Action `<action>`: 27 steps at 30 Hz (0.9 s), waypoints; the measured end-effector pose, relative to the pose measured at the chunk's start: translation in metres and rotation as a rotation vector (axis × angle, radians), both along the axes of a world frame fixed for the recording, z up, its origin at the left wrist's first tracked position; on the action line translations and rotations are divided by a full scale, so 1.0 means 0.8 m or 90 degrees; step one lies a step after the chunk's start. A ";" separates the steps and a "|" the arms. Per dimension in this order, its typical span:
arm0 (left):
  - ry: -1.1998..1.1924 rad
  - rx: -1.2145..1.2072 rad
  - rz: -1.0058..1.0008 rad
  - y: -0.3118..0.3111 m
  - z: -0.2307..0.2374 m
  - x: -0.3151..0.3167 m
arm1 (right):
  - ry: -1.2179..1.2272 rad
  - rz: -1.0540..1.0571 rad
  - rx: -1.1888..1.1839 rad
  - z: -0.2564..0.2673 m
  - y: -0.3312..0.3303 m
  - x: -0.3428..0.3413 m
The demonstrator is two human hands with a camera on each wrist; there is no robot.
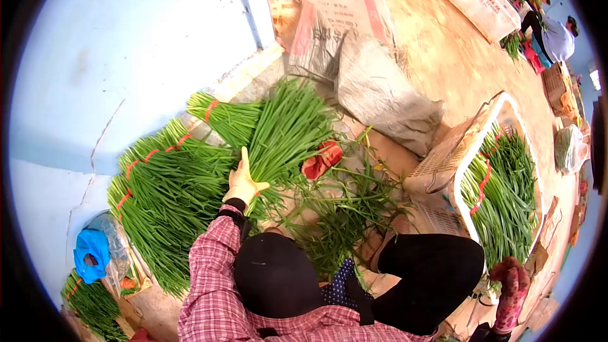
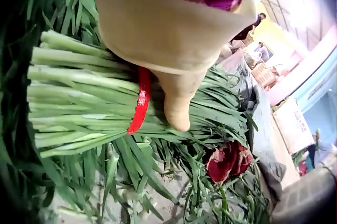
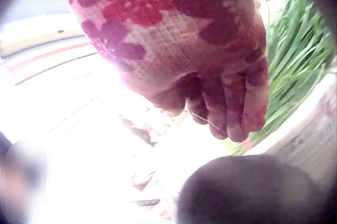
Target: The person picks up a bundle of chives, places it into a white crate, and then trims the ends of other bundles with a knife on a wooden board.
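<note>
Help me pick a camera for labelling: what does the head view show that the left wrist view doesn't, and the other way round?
Only the head view: the right hand in its patterned glove, the blue bag by the wall, and the crack running down that wall.

Only the left wrist view: white lettering on the red band around the bundle of greens under the left hand.

Both: the left hand resting on that bundle, and the crumpled red scrap on the floor nearby.
</note>
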State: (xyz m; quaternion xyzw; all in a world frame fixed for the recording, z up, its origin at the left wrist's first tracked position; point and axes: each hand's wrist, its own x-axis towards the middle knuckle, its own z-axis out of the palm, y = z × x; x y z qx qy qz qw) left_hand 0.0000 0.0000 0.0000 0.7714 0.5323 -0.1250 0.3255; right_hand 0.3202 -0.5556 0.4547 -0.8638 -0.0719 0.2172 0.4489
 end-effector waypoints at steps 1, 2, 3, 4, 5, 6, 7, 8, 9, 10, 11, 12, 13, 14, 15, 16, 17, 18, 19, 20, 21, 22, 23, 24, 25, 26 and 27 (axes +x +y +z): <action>-0.036 -0.018 0.009 -0.010 0.063 0.012 | -0.047 0.005 0.012 0.015 0.026 -0.004; -0.071 -0.036 0.018 -0.020 0.134 0.028 | -0.033 0.044 0.002 0.032 0.053 -0.005; -0.189 0.038 0.012 0.040 0.069 0.093 | -0.087 0.068 0.082 -0.022 0.116 0.007; -0.211 -0.030 0.048 0.045 0.075 0.093 | -0.074 0.114 0.083 -0.022 0.156 -0.002; -0.237 -0.096 0.088 0.051 0.084 0.095 | -0.062 0.163 0.085 -0.020 0.188 -0.006; -0.200 -0.190 0.149 0.063 0.094 0.108 | 0.009 0.190 0.093 -0.026 0.206 -0.006; -0.249 -0.259 0.193 0.060 0.109 0.107 | 0.068 0.219 0.124 -0.039 0.226 -0.007; -0.258 -0.325 0.128 0.063 0.141 0.113 | 0.130 0.245 0.151 -0.052 0.247 -0.009; -0.264 -0.384 0.060 0.069 0.162 0.116 | 0.180 0.279 0.208 -0.076 0.281 -0.014; -0.258 -0.349 -0.021 0.072 0.160 0.110 | 0.230 0.311 0.266 -0.105 0.315 -0.023; -0.254 -0.308 -0.099 0.075 0.160 0.105 | 0.278 0.344 0.325 -0.137 0.341 -0.033; -0.231 -0.374 0.039 0.062 0.197 0.123 | 0.320 0.320 0.263 -0.179 0.361 -0.045; -0.207 -0.438 0.180 0.044 0.238 0.139 | 0.363 0.296 0.200 -0.228 0.375 -0.054; -0.268 -0.516 0.228 0.025 0.282 0.147 | 0.536 0.240 0.245 -0.291 0.377 -0.062; -0.299 -0.390 0.008 0.021 0.295 0.139 | 0.708 0.181 0.291 -0.335 0.380 -0.074; -0.322 -0.254 -0.213 0.019 0.308 0.129 | 0.748 0.123 0.340 -0.346 0.390 -0.087; -0.314 -0.421 -0.059 0.003 0.338 0.142 | 0.781 0.066 0.388 -0.350 0.401 -0.097; -0.298 -0.554 0.123 -0.014 0.368 0.156 | 0.813 0.006 0.433 -0.351 0.403 -0.097; -0.371 -0.601 0.151 -0.037 0.378 0.155 | 0.613 0.046 0.367 -0.353 0.402 -0.091; -0.396 -0.600 0.146 -0.056 0.389 0.154 | 0.416 0.075 0.294 -0.354 0.400 -0.081; -0.425 -0.598 0.143 -0.076 0.399 0.152 | 0.220 0.101 0.215 -0.349 0.399 -0.070; -0.484 -0.627 0.158 -0.101 0.406 0.151 | 0.002 0.022 0.269 -0.302 0.391 -0.066; -0.503 -0.614 0.195 -0.120 0.407 0.153 | -0.266 0.017 0.242 -0.275 0.384 -0.053; -0.551 -0.594 0.227 -0.137 0.390 0.155 | -0.378 0.074 0.245 -0.238 0.376 -0.039; -0.596 -0.576 0.261 -0.153 0.370 0.157 | -0.487 0.132 0.243 -0.203 0.367 -0.027; -0.621 -0.566 0.278 -0.170 0.365 0.159 | -0.479 0.205 0.263 -0.179 0.362 -0.018; -0.670 -0.542 0.267 -0.187 0.351 0.159 | -0.468 0.280 0.278 -0.161 0.358 -0.011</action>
